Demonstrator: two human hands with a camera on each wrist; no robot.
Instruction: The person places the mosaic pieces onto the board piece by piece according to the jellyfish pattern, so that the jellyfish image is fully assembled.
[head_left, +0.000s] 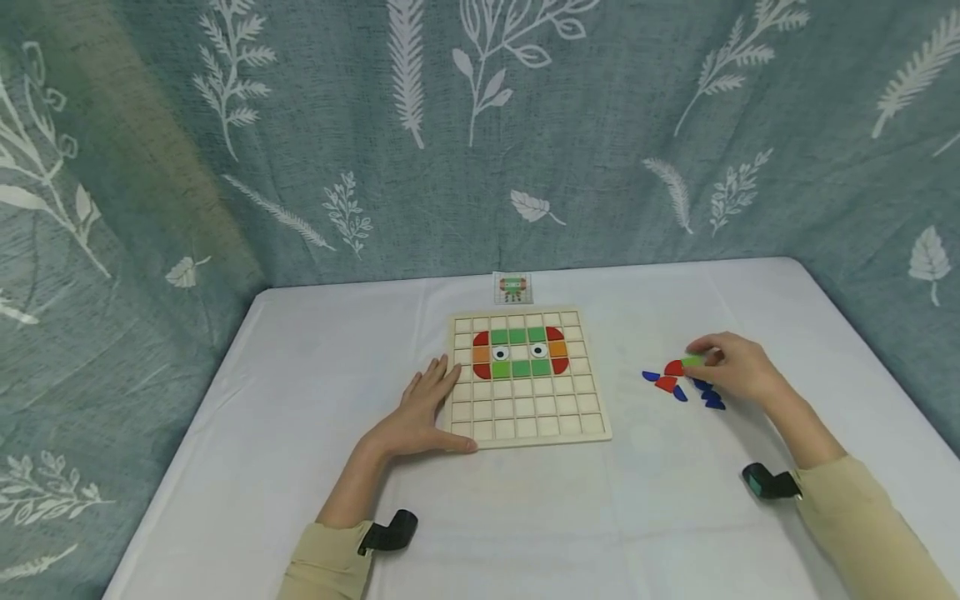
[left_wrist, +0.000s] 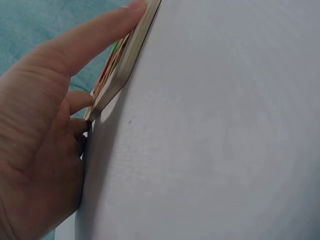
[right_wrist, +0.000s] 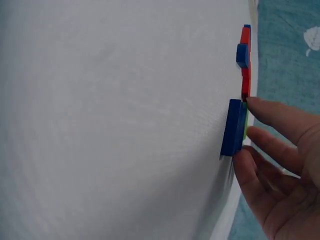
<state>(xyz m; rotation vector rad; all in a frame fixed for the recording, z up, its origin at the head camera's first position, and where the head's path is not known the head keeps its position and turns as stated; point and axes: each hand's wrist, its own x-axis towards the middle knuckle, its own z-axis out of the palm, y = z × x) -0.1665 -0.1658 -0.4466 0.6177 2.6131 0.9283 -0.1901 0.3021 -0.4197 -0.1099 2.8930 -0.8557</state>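
A wooden grid board lies on the table, with red, orange, green and eye-printed pieces set in its upper rows. My left hand rests at the board's left side, fingers spread along that edge and the thumb on the near edge by the corner. In the left wrist view the thumb reaches over the rim. Farther right, my right hand pinches a light green piece among loose pieces. A red piece sits beside the fingertips; blue pieces lie under the hand, partly hidden.
A small pattern card lies behind the board, near the table's far edge. Another red piece and blue pieces lie left of the right hand. A patterned curtain hangs behind the white-covered table.
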